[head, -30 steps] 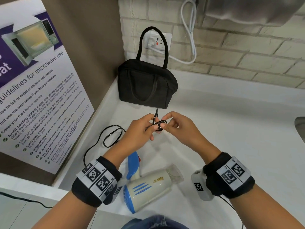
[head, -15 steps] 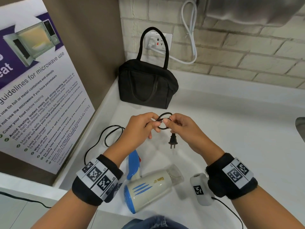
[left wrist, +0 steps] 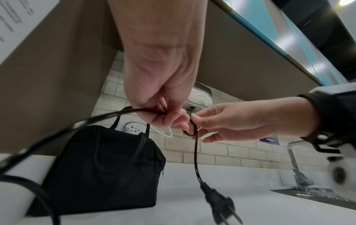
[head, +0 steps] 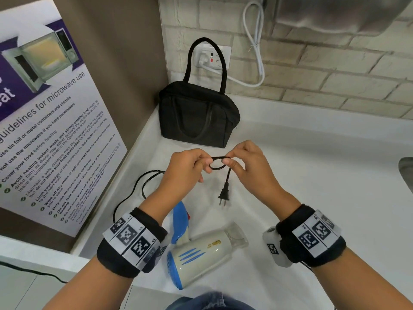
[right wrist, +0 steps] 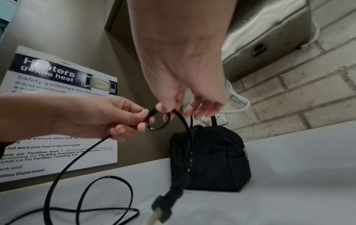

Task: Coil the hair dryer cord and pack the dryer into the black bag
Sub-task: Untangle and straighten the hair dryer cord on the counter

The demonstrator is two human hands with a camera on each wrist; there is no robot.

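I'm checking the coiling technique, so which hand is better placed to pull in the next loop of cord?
Probably the left hand: the slack cord trails from its grip, while the right hand pinches the small loop.

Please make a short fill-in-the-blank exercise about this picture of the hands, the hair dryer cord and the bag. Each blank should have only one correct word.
1. Both the left hand and the right hand pinch a small ____ of the black cord.
2. The plug hangs below the hands with its prongs pointing ____.
3. The hair dryer lies on the ____ counter, with no hand holding it.
4. The black bag stands upright with its zipper ____.

Missing words: loop; down; white; closed
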